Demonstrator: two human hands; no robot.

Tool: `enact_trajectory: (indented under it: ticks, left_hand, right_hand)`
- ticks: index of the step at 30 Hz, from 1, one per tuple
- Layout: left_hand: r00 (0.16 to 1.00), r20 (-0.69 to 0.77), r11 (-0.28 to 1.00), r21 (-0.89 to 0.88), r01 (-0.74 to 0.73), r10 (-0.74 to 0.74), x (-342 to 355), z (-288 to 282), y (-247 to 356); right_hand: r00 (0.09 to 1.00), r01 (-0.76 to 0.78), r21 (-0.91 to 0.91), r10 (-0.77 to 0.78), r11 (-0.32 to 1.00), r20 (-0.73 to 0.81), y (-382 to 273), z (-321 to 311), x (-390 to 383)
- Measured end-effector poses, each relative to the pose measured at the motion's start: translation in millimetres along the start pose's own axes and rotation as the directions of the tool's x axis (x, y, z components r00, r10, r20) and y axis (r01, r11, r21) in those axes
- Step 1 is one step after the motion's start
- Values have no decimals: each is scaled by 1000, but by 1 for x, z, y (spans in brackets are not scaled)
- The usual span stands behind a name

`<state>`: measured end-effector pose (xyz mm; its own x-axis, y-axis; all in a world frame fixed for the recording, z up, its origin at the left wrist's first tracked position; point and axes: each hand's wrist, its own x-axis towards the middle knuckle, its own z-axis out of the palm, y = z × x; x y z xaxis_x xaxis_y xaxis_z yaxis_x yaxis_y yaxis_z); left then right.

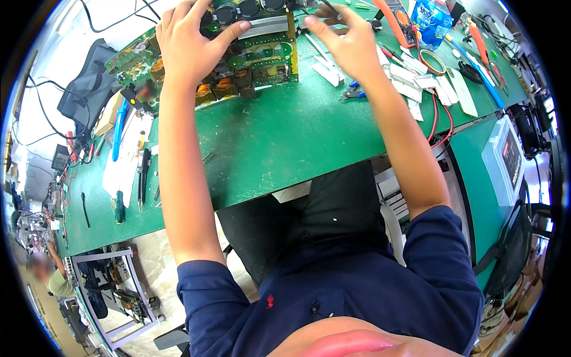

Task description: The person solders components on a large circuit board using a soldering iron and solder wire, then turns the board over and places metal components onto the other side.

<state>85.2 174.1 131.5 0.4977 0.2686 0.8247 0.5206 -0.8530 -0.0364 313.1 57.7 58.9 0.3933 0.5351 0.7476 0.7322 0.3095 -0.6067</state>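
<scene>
A green circuit board point(262, 65) with black round capacitors, orange coils and a silver heat sink point(266, 27) lies at the far side of the green table. My left hand point(187, 50) rests over its left part, thumb stretched toward the heat sink and apart from the fingers. The upper frame edge cuts off some fingertips. Just right of the board, my right hand point(352, 47) is bent round a thin black cable-like piece point(331, 8), whose far end is out of view. Blue-handled cutters point(354, 92) lie beneath my right wrist.
White strips point(407, 83), a tape roll point(432, 62), an orange multimeter point(397, 22) and a blue pouch point(431, 22) crowd the right side. At left lie a green-handled screwdriver point(119, 207), tweezers point(143, 178) and a grey bag point(89, 83). A clear plastic box point(502, 160) stands right.
</scene>
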Motion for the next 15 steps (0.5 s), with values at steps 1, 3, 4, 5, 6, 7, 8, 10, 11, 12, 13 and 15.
enact_trajectory:
  ticks: [1, 3, 4, 5, 6, 7, 8, 10, 11, 12, 13, 15]
  left_hand:
    - [1000, -7, 1000, -1, -8, 8, 1, 1, -1]
    - [1000, -18, 1000, 3, -18, 18, 0, 2, -4]
    - [999, -25, 1000, 5, -21, 22, -1, 3, -7]
    - [1000, -22, 1000, -1, -15, 15, 1, 6, -9]
    - [1000, -19, 1000, -15, -2, 2, 1, 9, -8]
    - [1000, -15, 999, -31, 11, -12, 2, 11, -7]
    - [1000, -9, 999, -43, 20, -20, 4, 11, -5]
    - [1000, 11, 999, -42, 30, -29, 6, 13, -3]
    - [998, -12, 998, 23, -54, 54, 5, 19, -22]
    - [990, -35, 988, 84, -133, 136, 6, 27, -40]
    - [992, -23, 991, 53, -121, 122, 7, 28, -41]
    - [990, -27, 989, 50, -137, 139, 8, 29, -44]
  right_hand:
    - [998, 27, -70, -31, 997, -58, 2, -9, 1]
    - [996, -80, -85, 77, 993, -45, -14, -34, -4]
    - [996, -69, -105, 64, 992, -55, -17, -43, -11]
    - [996, -60, -134, 50, 989, -71, -17, -57, -17]
    - [996, -55, -162, 42, 985, -85, -17, -69, -24]
    - [996, -50, -207, 33, 977, -84, -19, -82, -31]
    - [996, -48, -247, 27, 968, -87, -24, -95, -39]
    - [995, -39, -299, 10, 953, -100, -22, -119, -52]
    - [990, -69, -299, 29, 952, -137, -24, -127, -58]
    - [984, -96, -304, 45, 948, -172, -26, -136, -62]
    - [981, -108, -284, 56, 953, -184, -23, -147, -66]
    - [967, -177, -284, 114, 942, -226, -24, -158, -74]
